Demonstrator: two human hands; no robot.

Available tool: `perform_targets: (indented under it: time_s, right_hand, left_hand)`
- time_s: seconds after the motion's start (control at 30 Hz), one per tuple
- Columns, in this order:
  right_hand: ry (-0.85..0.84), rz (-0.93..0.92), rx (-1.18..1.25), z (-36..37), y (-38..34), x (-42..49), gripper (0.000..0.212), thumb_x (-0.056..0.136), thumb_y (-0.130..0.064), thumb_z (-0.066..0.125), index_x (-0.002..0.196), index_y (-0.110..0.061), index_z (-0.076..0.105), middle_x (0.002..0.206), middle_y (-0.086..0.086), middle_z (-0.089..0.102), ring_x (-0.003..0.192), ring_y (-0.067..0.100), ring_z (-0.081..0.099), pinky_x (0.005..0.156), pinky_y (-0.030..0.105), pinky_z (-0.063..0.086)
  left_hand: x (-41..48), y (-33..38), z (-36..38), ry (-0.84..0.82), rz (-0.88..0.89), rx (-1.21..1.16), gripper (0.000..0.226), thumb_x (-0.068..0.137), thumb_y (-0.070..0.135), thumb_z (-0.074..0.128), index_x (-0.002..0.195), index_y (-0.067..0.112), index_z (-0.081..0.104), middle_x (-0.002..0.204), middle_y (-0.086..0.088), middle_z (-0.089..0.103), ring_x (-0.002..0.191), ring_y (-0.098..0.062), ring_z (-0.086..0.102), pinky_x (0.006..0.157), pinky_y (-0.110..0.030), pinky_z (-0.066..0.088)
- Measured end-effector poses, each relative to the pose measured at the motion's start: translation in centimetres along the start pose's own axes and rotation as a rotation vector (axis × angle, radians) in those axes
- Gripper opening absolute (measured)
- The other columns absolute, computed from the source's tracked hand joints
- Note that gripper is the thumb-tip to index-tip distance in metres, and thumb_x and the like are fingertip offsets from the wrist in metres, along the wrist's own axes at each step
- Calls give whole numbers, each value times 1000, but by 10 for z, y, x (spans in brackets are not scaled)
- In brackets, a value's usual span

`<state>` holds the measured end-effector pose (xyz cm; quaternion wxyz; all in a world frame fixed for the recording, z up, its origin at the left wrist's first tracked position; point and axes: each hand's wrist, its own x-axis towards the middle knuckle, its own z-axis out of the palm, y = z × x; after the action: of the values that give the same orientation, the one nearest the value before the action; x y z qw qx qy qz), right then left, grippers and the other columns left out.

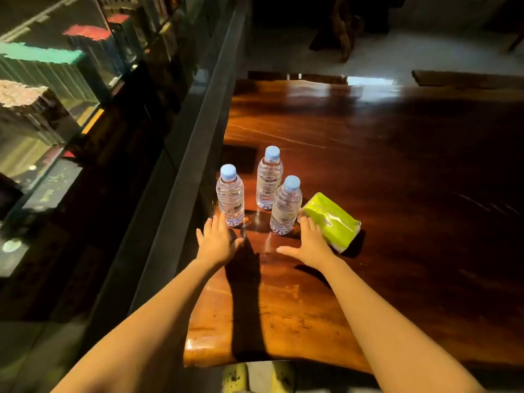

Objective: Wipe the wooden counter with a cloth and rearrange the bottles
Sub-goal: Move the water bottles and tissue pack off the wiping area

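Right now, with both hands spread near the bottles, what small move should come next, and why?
Probably close the right hand on the green tissue pack it already touches: no cloth is in either hand, the left hand is open, and three bottles stand on the wooden counter.

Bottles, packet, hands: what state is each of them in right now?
Left bottle: upright, capped, full.
Back bottle: upright, capped, full.
Right bottle: upright, capped, full.
Green tissue packet: lying flat on the counter, looks sealed.
Left hand: open, empty, near the left bottle's base.
Right hand: open, fingers reaching the packet's near end; contact unclear.
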<state>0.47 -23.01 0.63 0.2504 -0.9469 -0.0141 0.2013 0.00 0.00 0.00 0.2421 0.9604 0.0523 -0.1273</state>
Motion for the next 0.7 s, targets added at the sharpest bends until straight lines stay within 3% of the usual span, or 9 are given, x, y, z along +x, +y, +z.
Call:
perform_targets:
  time_s: [0.1,0.3,0.37,0.4,0.43,0.5,0.57,0.63,0.7]
  right_hand:
    - [184,26,129,2,-9,16,91,71,-55,74,134,-2,36,135,13,42,129,31,36,105,40,35]
    - [283,130,441,7,-24,42,83,67,-45,81,129,-1,47,130,21,53,126,35,44,105,45,41]
    - [348,98,584,13,-24,46,49,68,-32,84,106,-12,59,112,20,63,115,37,55,97,42,48]
    - [377,92,652,15,-25,46,31,69,-25,84,85,-16,59,94,12,67,105,37,61,89,39,51]
    - [399,85,688,16,-26,47,30,70,-20,84,73,-20,54,82,-2,66,97,35,65,83,34,50]
    - [408,66,750,18,-27,48,33,70,-15,83,85,-21,54,84,-13,62,92,22,64,81,27,49]
    - [393,44,771,18,-28,50,55,71,-14,83,115,-15,50,104,-2,64,97,14,60,80,17,46]
    - [382,36,771,16,-29,49,55,70,-13,83,116,-13,52,106,1,64,98,14,61,74,7,45]
    - [370,28,779,15,-29,45,49,71,-13,82,111,-15,54,103,-1,64,99,16,63,80,13,48]
  left_hand:
    - [21,-2,-9,187,34,-333,74,72,32,75,134,16,38,130,-9,55,119,-27,52,100,-42,43]
    - [52,-4,-16,138,52,-674,87,67,13,81,138,22,31,124,5,54,106,-11,55,88,-24,40]
    - [61,-4,-14,136,40,-698,88,65,11,81,136,19,30,120,6,53,104,-10,54,86,-19,40]
    - [63,-3,-13,143,27,-704,86,65,12,82,135,18,31,119,5,53,105,-11,55,87,-21,41]
    - [64,-1,-12,153,12,-707,83,65,13,82,132,17,33,117,4,54,104,-14,56,88,-24,42]
    - [67,1,-11,178,-24,-713,78,65,14,81,128,17,34,112,2,57,101,-17,58,86,-28,44]
    - [66,4,-10,200,-54,-709,76,64,15,81,125,17,36,107,3,57,96,-15,59,82,-28,44]
    - [64,8,-11,199,-47,-701,73,64,14,81,124,19,39,105,5,56,94,-13,57,80,-26,44]
    - [58,14,-12,181,-25,-702,73,63,13,81,123,20,41,105,5,57,96,-15,59,81,-26,45]
